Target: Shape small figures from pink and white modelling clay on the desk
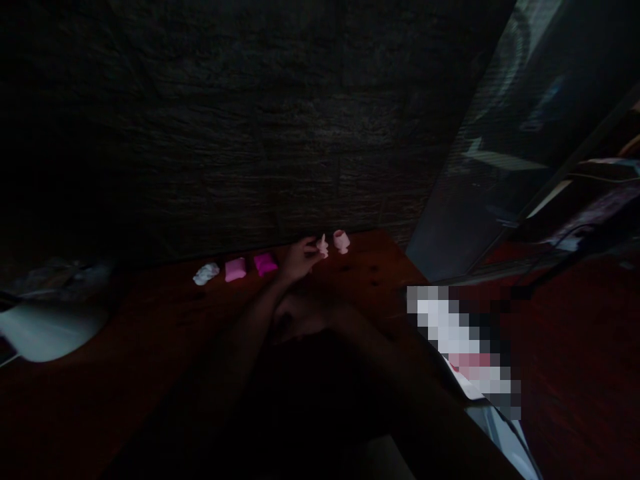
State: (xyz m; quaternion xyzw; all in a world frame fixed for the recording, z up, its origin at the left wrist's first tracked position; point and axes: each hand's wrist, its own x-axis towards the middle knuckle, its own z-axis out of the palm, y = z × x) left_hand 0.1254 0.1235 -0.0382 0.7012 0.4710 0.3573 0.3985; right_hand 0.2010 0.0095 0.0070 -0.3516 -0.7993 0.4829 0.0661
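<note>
My left hand (299,259) reaches to the back of the dark wooden table (367,287), thumb and fingers closed around a small pale pink piece with a pointed top (323,247). Just right of it stands a small pink goblet-shaped cup (341,241). My right hand (306,313) is nearer to me, below my left wrist, with its fingers curled in deep shadow. Whether anything is in them is hidden. Left of my left hand lie a magenta pillow-shaped piece (265,263), a lighter pink one (235,269) and a crumpled white lump (206,273).
A dark textured wall (280,147) rises behind the table. At the left is a pale lamp-like shade (57,330). To the right, a partly blurred bright screen (473,387) stands by the table edge, near a glass panel (480,180) and red floor (575,347).
</note>
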